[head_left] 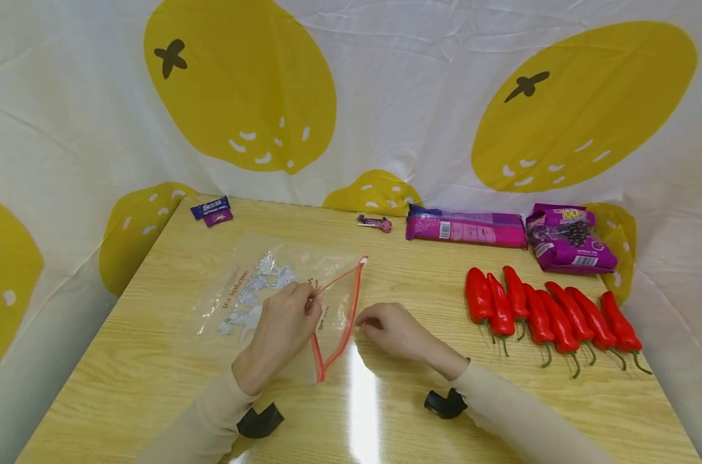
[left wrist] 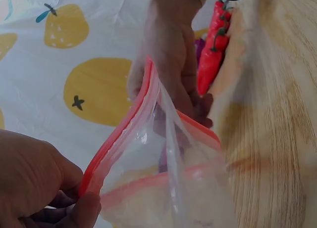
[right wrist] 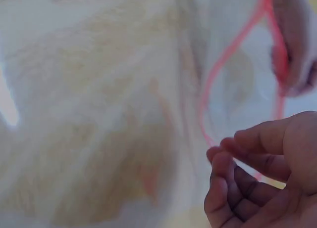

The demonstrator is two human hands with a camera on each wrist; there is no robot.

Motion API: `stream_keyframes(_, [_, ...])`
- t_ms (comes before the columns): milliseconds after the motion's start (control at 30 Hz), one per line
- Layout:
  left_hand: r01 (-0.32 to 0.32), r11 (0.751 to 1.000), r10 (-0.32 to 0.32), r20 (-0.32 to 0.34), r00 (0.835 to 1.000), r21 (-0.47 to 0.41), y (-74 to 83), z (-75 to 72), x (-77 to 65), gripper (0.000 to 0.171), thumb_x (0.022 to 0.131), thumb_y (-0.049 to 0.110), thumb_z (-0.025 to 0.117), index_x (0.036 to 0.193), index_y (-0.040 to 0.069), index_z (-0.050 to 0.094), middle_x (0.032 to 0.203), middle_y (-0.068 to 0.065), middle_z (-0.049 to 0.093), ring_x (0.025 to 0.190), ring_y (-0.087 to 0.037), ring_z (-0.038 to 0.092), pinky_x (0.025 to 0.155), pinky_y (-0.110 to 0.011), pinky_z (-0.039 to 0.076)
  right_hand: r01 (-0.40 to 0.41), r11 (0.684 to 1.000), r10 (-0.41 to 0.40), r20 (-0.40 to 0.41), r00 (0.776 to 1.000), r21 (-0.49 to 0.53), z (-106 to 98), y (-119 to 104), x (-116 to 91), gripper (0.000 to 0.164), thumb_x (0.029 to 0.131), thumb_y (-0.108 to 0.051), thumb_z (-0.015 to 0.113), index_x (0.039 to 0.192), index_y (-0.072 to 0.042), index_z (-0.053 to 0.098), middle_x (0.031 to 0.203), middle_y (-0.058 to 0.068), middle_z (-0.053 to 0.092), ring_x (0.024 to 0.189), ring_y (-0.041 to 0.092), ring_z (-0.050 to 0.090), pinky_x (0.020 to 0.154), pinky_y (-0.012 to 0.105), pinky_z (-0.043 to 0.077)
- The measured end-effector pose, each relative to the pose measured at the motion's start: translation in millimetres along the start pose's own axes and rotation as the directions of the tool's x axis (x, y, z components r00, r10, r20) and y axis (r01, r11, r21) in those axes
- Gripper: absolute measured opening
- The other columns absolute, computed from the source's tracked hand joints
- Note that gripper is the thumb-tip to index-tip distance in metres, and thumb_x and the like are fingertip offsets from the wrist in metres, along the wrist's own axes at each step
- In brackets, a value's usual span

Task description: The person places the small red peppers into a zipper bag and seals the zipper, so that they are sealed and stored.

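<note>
A clear zip bag (head_left: 341, 316) with a red zip edge lies on the table, its mouth spread apart. One side of that mouth is pinched by my left hand (head_left: 287, 319), thumb against fingers at the red strip (left wrist: 99, 161). Across the opening, my right hand (head_left: 397, 330) has its fingers curled, and the fingertips (right wrist: 223, 159) meet the opposite red edge, seemingly pinching it. Faint printed figures and red lettering show on the bag's flat part. Nothing is visible inside the bag.
Several red peppers (head_left: 539, 316) lie in a row at the right. Behind them are a purple package (head_left: 571, 241) and a long pink-purple packet (head_left: 467, 227). A wrapped lollipop (head_left: 375, 223) lies back centre, two small wrapped sweets (head_left: 214, 211) back left. A patterned cloth (head_left: 397, 96) hangs behind.
</note>
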State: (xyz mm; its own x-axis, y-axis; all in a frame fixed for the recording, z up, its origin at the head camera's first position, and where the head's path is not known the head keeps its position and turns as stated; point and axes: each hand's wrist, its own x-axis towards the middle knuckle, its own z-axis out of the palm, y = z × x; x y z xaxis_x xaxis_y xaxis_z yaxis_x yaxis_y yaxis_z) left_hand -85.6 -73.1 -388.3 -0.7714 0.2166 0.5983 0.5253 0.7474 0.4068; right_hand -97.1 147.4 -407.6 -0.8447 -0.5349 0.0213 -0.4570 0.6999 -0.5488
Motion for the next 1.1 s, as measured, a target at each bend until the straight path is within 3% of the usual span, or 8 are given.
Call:
stream_keyframes(133, [0.033, 0.999, -0.034, 0.035, 0.999, 0.003, -1.8, 0.1, 0.9, 0.009, 0.077, 0.001, 0.061, 0.07, 0.004, 0.059, 0.06, 0.0, 0.051, 0.049, -0.007, 0.043, 0.041, -0.017, 0.036, -0.049, 0.978, 0.003, -0.217, 0.976, -0.204, -31, 18, -20, 0.013, 0.081, -0.01, 0.062, 0.091, -0.007, 0.07, 0.079, 0.0, 0.063, 0.064, 0.01, 0.057, 0.053, 0.023, 0.045])
stream_keyframes(300, [0.105, 0.994, -0.102, 0.079, 0.992, -0.034, -3.1, -1.9, 3.7, 0.007, 0.08, 0.002, 0.059, 0.074, 0.004, 0.059, 0.059, -0.001, 0.054, 0.043, -0.003, 0.04, 0.036, -0.014, 0.032, -0.298, 0.812, 0.036, -0.467, 0.883, -0.502, -68, 66, -52, 0.015, 0.078, -0.015, 0.062, 0.083, -0.001, 0.062, 0.072, 0.014, 0.057, 0.05, 0.029, 0.051, 0.038, 0.037, 0.037])
stream_keyframes(433, [0.198, 0.976, -0.185, 0.129, 0.974, -0.095, -4.0, -4.2, 5.1, 0.004, 0.082, 0.004, 0.058, 0.079, 0.003, 0.059, 0.059, 0.0, 0.057, 0.037, 0.003, 0.04, 0.033, -0.014, 0.033, -0.486, 0.672, 0.199, -0.496, 0.845, -0.558, -83, 94, -72, 0.034, 0.08, -0.025, 0.063, 0.088, 0.007, 0.057, 0.071, 0.024, 0.053, 0.049, 0.038, 0.046, 0.037, 0.044, 0.033])
stream_keyframes(533, [0.277, 0.947, -0.247, 0.182, 0.952, -0.162, -4.1, -5.5, 5.7, 0.004, 0.084, 0.005, 0.057, 0.085, 0.003, 0.059, 0.059, 0.002, 0.057, 0.036, 0.005, 0.044, 0.033, -0.015, 0.036, -0.521, 0.637, 0.296, -0.443, 0.846, -0.568, -85, 102, -81, 0.041, 0.079, -0.031, 0.065, 0.084, 0.009, 0.057, 0.068, 0.025, 0.051, 0.048, 0.037, 0.045, 0.036, 0.043, 0.033])
stream_keyframes(633, [0.326, 0.921, -0.282, 0.21, 0.936, -0.212, -4.2, -6.4, 6.6, 0.006, 0.085, 0.005, 0.056, 0.09, 0.002, 0.059, 0.061, 0.003, 0.058, 0.037, 0.005, 0.047, 0.033, -0.017, 0.038, -0.505, 0.638, 0.306, -0.41, 0.859, -0.582, -82, 103, -83, 0.041, 0.077, -0.034, 0.067, 0.072, 0.005, 0.056, 0.067, 0.023, 0.051, 0.049, 0.036, 0.046, 0.038, 0.043, 0.035])
stream_keyframes(800, [0.338, 0.915, -0.291, 0.22, 0.931, -0.221, -4.1, -6.4, 7.2, 0.008, 0.085, 0.005, 0.056, 0.092, 0.002, 0.06, 0.06, 0.004, 0.059, 0.039, 0.005, 0.05, 0.034, -0.018, 0.038, -0.437, 0.653, 0.228, -0.39, 0.892, -0.618, -72, 101, -81, 0.046, 0.072, -0.037, 0.071, 0.074, 0.007, 0.061, 0.069, 0.023, 0.052, 0.053, 0.038, 0.049, 0.04, 0.045, 0.039])
stream_keyframes(967, [0.364, 0.902, -0.312, 0.234, 0.921, -0.233, -3.9, -4.7, 7.1, 0.009, 0.086, 0.006, 0.056, 0.092, 0.003, 0.061, 0.062, 0.004, 0.06, 0.04, 0.004, 0.05, 0.034, -0.018, 0.039, -0.377, 0.711, 0.167, -0.379, 0.91, -0.593, -64, 98, -80, 0.034, 0.069, -0.029, 0.07, 0.067, 0.001, 0.055, 0.06, 0.014, 0.048, 0.045, 0.032, 0.044, 0.036, 0.04, 0.034])
stream_keyframes(1100, [0.368, 0.902, -0.317, 0.233, 0.919, -0.227, -4.9, -3.0, 6.8, 0.01, 0.086, 0.006, 0.055, 0.092, 0.003, 0.062, 0.062, 0.005, 0.061, 0.04, 0.004, 0.05, 0.034, -0.019, 0.039, -0.375, 0.795, 0.224, -0.343, 0.912, -0.477, -63, 86, -73, 0.035, 0.074, -0.032, 0.066, 0.088, 0.001, 0.062, 0.075, 0.013, 0.055, 0.053, 0.028, 0.05, 0.04, 0.039, 0.039])
